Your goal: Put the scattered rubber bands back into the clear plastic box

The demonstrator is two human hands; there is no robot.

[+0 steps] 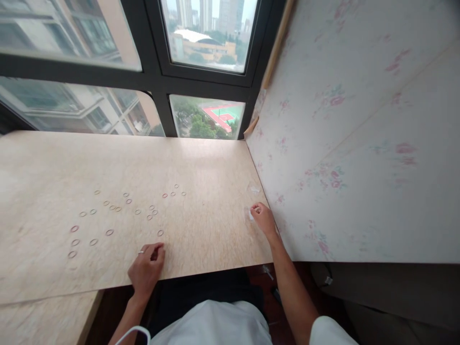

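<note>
Many small thin rings, like hair ties, lie spread over the pale marbled sill (208, 235), mostly on its left half. One dark ring (160, 233) sits just beyond my left hand (146, 268), which rests near the front edge, fingers curled and pinched; anything inside them is hidden. A reddish ring (74, 229) lies farther left, another (165, 195) farther back. At the right side, my right hand (264, 218) has its fingers pinched together over a small clear plastic packet (250, 215) with a white patch. I cannot make out what they hold.
A second clear plastic piece (254, 189) lies behind my right hand. The flowered wall (330, 167) closes off the right side, and a dark-framed window (206, 82) stands at the back. The sill's front edge runs just before my body.
</note>
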